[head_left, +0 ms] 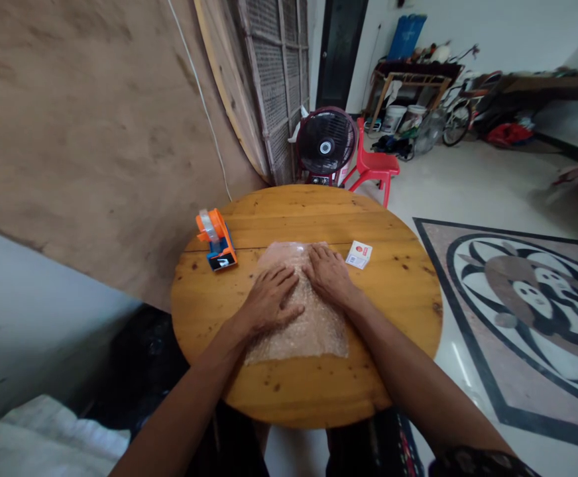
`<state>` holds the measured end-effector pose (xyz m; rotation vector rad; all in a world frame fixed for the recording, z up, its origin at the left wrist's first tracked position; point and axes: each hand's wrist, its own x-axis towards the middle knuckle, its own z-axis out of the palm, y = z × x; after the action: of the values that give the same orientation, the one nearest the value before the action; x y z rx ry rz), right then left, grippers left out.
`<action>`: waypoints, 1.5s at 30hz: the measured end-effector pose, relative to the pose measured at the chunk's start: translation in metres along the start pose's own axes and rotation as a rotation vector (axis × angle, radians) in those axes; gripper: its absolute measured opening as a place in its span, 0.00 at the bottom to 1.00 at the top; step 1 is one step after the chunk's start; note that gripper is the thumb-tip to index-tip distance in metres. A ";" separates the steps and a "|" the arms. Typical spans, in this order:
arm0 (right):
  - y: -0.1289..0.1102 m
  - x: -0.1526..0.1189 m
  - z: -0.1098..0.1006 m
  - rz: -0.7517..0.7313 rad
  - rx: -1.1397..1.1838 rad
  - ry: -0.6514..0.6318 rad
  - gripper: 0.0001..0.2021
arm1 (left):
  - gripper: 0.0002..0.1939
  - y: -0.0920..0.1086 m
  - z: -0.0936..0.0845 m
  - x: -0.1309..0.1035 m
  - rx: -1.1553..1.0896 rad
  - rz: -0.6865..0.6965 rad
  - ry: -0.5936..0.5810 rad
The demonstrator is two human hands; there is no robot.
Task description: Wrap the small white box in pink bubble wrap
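Observation:
A sheet of clear bubble wrap (313, 331) lies flat on the round wooden table (289, 397). My left hand (272, 298) rests palm down on its left part, fingers spread. On its upper right part lies my right hand (329, 273), also palm down with the fingers stretched out. Just right of that hand is a small white box (359, 254) with red and blue print. An orange and blue tape dispenser (215, 238) with a roll of clear tape stands at the table's left side, apart from both hands.
Beyond the table's far edge stand a dark fan (325, 142) and a red plastic chair (376, 162). A large brown board (95, 132) leans along the left. Dark bags (140, 358) lie at the lower left.

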<state>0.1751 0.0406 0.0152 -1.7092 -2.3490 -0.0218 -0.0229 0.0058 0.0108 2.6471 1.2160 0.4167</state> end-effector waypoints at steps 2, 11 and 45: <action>0.001 -0.001 -0.004 -0.007 -0.005 -0.021 0.23 | 0.35 -0.001 -0.001 0.000 -0.008 0.001 -0.013; 0.001 -0.007 -0.019 -0.160 0.004 -0.086 0.23 | 0.37 -0.005 0.000 0.000 -0.031 0.013 -0.007; 0.034 -0.014 -0.050 -0.183 0.052 -0.292 0.24 | 0.43 -0.003 -0.004 0.002 -0.070 -0.029 -0.059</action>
<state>0.2199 0.0303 0.0563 -1.5577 -2.6819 0.2722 -0.0254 0.0091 0.0145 2.5608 1.1988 0.3671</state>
